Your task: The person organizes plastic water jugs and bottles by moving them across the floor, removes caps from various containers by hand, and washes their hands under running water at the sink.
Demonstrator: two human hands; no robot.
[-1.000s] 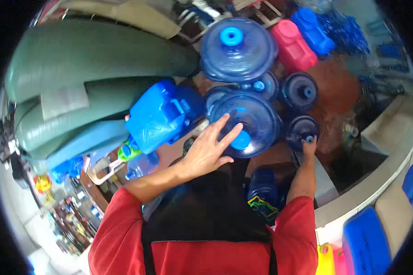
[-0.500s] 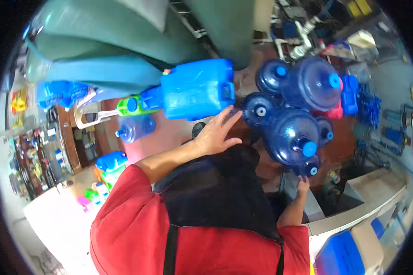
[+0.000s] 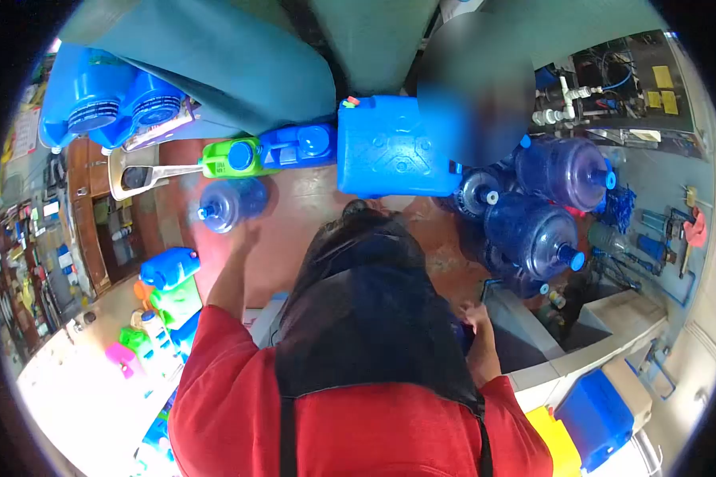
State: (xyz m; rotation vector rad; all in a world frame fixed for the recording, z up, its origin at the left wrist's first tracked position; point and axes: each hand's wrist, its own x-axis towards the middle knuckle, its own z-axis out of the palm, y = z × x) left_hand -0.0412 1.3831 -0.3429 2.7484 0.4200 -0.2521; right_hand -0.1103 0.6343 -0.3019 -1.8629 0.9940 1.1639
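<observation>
My left hand (image 3: 243, 236) reaches down to the left, close to a clear blue water jug (image 3: 235, 203) lying on the red floor. Motion smear hides its fingers, and I cannot tell whether it touches the jug. At the right side of the black apron, my right hand (image 3: 476, 318) is closed with curled fingers. A dark blue shape shows beside it, mostly hidden by the apron. Several large water jugs (image 3: 533, 230) with blue caps stand clustered beyond my right hand. Ahead of me is a big blue jerrycan (image 3: 394, 147).
Beyond my left hand stand a green container (image 3: 232, 159) and a smaller blue jerrycan (image 3: 298, 145). Large green tanks (image 3: 366, 40) line the far side. A blurred patch covers the upper right. A tiled ledge (image 3: 565, 362) runs along the right.
My left hand has moved from beside the big blue jerrycan to the jug on the left. My right hand has drawn back from the jug cluster toward the apron. The view has shifted.
</observation>
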